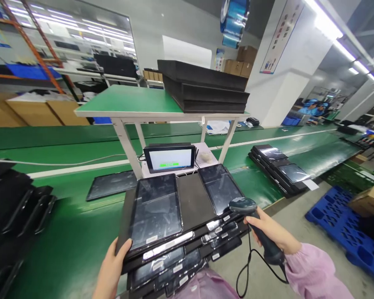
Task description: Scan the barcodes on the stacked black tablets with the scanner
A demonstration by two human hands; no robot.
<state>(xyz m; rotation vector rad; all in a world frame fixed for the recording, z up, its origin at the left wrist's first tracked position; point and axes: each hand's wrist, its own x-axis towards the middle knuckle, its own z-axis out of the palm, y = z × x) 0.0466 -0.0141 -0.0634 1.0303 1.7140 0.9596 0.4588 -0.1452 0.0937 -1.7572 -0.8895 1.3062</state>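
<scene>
My right hand [269,228] is wrapped round a black handheld scanner [262,232], its head over the lower edge of the right tablet [220,187]. A cable hangs from the scanner. With thumb on top, my left hand [114,263] grips the left edge of a black foam tray [190,195]. A second tablet [157,207] lies in the tray's left half, close to my left thumb. Beneath are more stacked trays of tablets, their labelled lower edges showing. Behind the stack, a small screen [171,158] displays a green bar.
A green-topped stand [131,99] carries black foam trays [212,97]. One tablet [112,185] lies on the green bench [71,232]. Stacked trays stand left [15,207] and right [277,170]. A blue pallet [345,228] is on the floor. People in blue sit far right.
</scene>
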